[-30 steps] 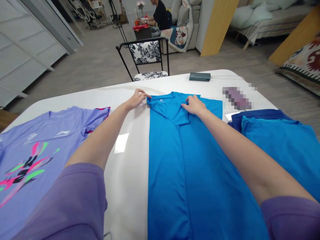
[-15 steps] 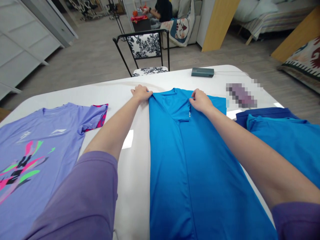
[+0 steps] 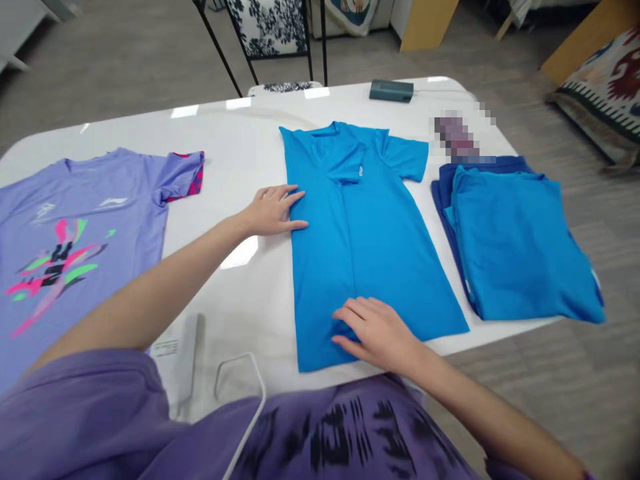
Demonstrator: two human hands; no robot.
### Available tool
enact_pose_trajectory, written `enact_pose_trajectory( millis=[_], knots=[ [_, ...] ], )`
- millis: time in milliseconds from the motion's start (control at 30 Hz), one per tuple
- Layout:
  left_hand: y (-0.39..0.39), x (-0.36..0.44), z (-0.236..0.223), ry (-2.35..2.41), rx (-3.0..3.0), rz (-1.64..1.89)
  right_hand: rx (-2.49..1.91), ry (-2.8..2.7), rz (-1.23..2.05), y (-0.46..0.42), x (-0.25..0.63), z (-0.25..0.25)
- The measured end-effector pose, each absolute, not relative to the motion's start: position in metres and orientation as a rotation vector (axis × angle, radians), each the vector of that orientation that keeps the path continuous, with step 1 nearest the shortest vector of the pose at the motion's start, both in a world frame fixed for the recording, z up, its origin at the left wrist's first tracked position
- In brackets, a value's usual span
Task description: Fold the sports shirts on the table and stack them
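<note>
The blue T-shirt (image 3: 390,227) lies flat on the white table (image 3: 240,153), between the light purple T-shirt (image 3: 85,193) on the left and the folded blue clothes (image 3: 510,247) on the right. Its long way runs from the person toward the far side of the table. The collar (image 3: 325,131) points away, and the hem (image 3: 443,331) is near the person. The left side is folded over to the middle, with one short sleeve (image 3: 347,163) lying on the chest; the other sleeve (image 3: 407,157) sticks out to the right. Half a second ago, both hands were up at the top of the shirt. Now they are lower down. The left hand (image 3: 275,210) has its thumb and fingers spread apart at the folded left edge. The right hand (image 3: 377,333) is over the bottom part, thumb apart from its slightly bent fingers; I cannot tell if it touches the cloth.
</note>
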State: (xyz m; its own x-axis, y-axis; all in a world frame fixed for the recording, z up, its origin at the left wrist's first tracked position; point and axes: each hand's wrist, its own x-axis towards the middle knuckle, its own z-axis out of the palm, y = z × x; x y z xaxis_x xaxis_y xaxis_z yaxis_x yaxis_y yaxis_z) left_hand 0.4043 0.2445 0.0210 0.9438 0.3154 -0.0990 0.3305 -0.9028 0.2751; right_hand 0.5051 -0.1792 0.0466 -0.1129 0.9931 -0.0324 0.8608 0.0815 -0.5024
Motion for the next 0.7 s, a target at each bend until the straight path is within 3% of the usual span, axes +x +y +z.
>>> enact_pose_trajectory(
  millis=[167, 467, 700],
  knots=[
    [0.210, 0.380, 0.022, 0.690, 2.813, -0.149, -1.766, -2.125, 0.518, -0.210, 0.460, 0.025],
    [0.118, 0.341, 0.020, 0.547, 2.818, -0.197, -1.669, -2.154, 0.526, -0.243, 0.446, 0.034],
    [0.203, 0.416, 0.036, 0.788, 2.847, 0.008, -1.725, -1.967, 0.426, -0.186, 0.533, 0.083]
  ],
)
